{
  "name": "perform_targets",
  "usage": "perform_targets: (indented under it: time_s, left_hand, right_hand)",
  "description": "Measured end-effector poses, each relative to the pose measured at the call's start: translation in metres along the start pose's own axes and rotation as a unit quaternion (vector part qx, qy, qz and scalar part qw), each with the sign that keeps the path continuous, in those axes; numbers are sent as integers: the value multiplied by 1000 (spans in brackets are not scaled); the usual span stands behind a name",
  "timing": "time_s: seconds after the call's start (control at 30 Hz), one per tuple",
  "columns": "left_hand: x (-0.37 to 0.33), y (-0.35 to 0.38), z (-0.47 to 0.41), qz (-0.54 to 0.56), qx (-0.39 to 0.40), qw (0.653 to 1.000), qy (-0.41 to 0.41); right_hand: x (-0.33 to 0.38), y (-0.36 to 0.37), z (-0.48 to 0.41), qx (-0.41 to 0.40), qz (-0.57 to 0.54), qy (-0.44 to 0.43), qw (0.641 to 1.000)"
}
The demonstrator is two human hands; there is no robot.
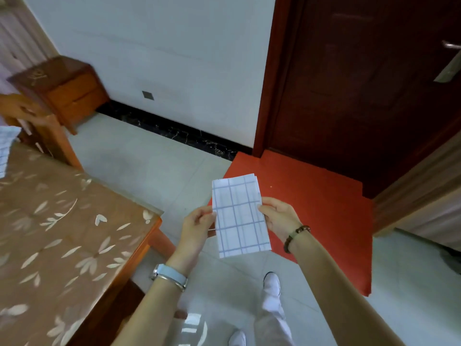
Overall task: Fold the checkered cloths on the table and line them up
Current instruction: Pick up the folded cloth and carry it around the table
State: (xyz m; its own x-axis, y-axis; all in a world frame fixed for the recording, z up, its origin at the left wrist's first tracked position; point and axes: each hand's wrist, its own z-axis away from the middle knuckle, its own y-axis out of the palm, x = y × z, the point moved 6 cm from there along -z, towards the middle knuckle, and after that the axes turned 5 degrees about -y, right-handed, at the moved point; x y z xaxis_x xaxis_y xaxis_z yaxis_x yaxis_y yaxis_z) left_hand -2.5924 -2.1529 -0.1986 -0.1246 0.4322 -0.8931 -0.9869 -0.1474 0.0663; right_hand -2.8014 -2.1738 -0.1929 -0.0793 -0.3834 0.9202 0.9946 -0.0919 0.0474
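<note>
The white wall (162, 46) fills the top, from 10 to 12 o'clock. The pale tile floor (154, 171) runs through the middle and down to 6 o'clock. A dark brown door (361, 83) stands at 1 to 2 o'clock, with a red mat (311, 208) on the floor in front of it. The table (62, 233) sits at 8 o'clock and has a brown cover with pale flowers on it. A small wooden cabinet (67, 91) stands by the wall at 10 o'clock. At 9 o'clock, right at the picture's edge, a bit of another checkered cloth (6, 148) lies on the table. The folded checkered cloth (239, 216) is not on the table. It is up in the air near the middle, over the floor and the edge of the red mat, and it is folded into a tall, thin shape. The left hand (197, 228) pinches the cloth's left edge, at the cloth's 9 o'clock. Its thumb is on the front and its fingers curl close together behind. The right hand (279, 218) pinches the right edge, at the cloth's 3 o'clock, with the thumb on the front and the other fingers tucked behind the cloth. Both hands grip the middle part, so the top and bottom stick out past the fingers. A pale blue watch (169, 273) is on the left wrist. A bead bracelet (295, 237) is on the right wrist. A white shoe (272, 283) shows at 6 o'clock.
</note>
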Motion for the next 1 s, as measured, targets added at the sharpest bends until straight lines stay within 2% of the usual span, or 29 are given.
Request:
perform_targets:
  time_s: [0.53, 1.0]
  left_hand:
    - [-57, 2, -119, 104, -186, 977, -7]
    - [-78, -31, -159, 117, -274, 954, 19]
  right_hand:
    - [65, 62, -197, 183, 77, 0, 980]
    - [88, 140, -275, 299, 130, 11, 945]
